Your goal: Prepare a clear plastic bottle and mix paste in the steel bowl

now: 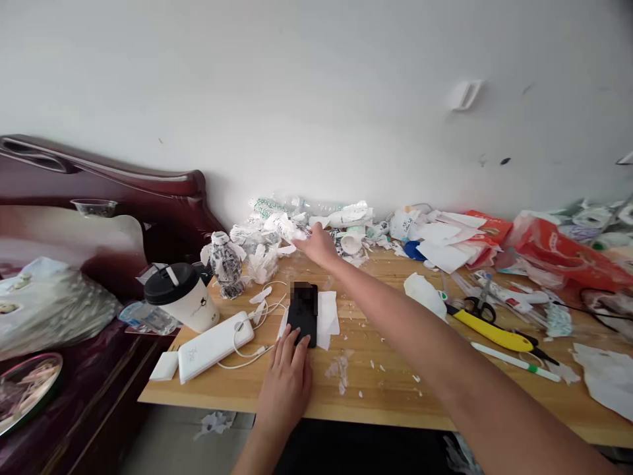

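Observation:
My right hand (319, 245) reaches far across the wooden table (376, 389) to the heap of crumpled white paper and wrappers (291, 229) by the wall, its fingers closed on a crumpled piece there. My left hand (287, 382) rests flat near the front edge, fingers stretched out onto the lower end of a black phone (302, 313). The phone lies on a white tissue (329, 316).
A white power bank (215, 344) with a white cable lies left of the phone. A paper cup with a black lid (182, 297) stands at the left corner. Yellow-handled scissors (494, 330), a pen (517, 361), red bags (554, 251) and papers cover the right side. A dark wooden headboard (99, 178) stands left.

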Demonstrator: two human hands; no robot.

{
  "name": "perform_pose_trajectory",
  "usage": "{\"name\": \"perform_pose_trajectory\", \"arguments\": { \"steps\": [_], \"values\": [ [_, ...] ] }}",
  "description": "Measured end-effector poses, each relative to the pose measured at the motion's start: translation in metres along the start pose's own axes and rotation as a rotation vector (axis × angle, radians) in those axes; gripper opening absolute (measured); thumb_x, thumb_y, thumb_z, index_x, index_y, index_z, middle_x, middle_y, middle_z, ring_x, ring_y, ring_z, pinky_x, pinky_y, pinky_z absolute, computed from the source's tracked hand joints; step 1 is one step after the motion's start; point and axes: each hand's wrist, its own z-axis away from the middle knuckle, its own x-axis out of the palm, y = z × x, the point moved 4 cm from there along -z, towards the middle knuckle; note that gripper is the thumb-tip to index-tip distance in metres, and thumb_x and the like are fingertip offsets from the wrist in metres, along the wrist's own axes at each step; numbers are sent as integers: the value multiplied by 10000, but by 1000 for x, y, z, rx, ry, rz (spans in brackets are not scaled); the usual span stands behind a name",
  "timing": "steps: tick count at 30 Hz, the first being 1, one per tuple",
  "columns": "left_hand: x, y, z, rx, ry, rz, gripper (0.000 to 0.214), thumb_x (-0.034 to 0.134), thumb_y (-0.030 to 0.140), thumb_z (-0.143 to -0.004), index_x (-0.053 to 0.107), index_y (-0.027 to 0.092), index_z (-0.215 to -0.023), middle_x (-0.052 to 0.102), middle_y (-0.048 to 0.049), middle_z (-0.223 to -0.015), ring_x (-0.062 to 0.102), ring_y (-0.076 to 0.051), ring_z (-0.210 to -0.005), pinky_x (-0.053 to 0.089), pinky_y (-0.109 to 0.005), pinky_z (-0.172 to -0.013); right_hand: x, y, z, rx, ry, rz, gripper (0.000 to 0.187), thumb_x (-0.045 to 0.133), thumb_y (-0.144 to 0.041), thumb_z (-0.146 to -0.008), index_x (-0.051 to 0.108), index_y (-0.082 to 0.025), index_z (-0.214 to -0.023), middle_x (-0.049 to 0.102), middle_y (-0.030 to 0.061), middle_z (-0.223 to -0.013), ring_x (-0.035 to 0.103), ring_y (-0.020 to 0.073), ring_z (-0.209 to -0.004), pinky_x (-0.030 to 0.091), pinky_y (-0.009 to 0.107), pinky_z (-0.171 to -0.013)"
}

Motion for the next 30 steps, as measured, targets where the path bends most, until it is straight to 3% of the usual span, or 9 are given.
{"name": "perform_pose_trajectory", "arguments": {
  "steps": [7, 11, 19, 26, 30],
  "values": [
    [-1, 2, -1, 6, 12, -14, 403, 460, 95, -944, 571, 185, -1321, 631, -158, -1370, 525, -335, -1398, 518, -542, -1094, 19, -4, 9, 49, -13, 2, 621, 704, -608, -797, 478, -188, -1195, 697, 176, -1037, 680, 364, -922, 472, 396, -672],
    [-2, 2, -1, -8, 8, -8, 405, 461, 93, -942, 579, 195, -1315, 635, -152, -1364, 536, -330, -1389, 518, -546, -1095, 21, -5, 11, 40, 48, -49, 576, 707, -577, -801, 478, -188, -1159, 685, 176, -1057, 674, 368, -964, 470, 397, -703],
    [-2, 2, 0, -3, -8, -9, 408, 462, 97, -947, 572, 184, -1330, 624, -159, -1381, 520, -339, -1401, 514, -554, -1099, -22, -27, 19, 59, 246, -264, 541, 580, -672, -848, 392, -225, -1089, 649, 88, -1025, 650, 238, -848, 438, 339, -656],
    [-1, 1, -1, -2, -12, -3, 402, 471, 105, -951, 572, 167, -1335, 618, -167, -1380, 500, -344, -1417, 503, -558, -1113, -29, -50, 45, -97, 114, -359, 551, 700, -645, -762, 405, -243, -999, 606, 42, -901, 591, 208, -755, 393, 325, -597],
    [0, 1, -1, 19, -4, -17, 404, 465, 94, -955, 561, 157, -1343, 614, -170, -1378, 500, -342, -1414, 510, -557, -1104, -41, -45, 56, -110, 163, -455, 552, 708, -664, -756, 404, -247, -953, 574, 17, -856, 555, 179, -720, 395, 312, -586]
  ]
}}
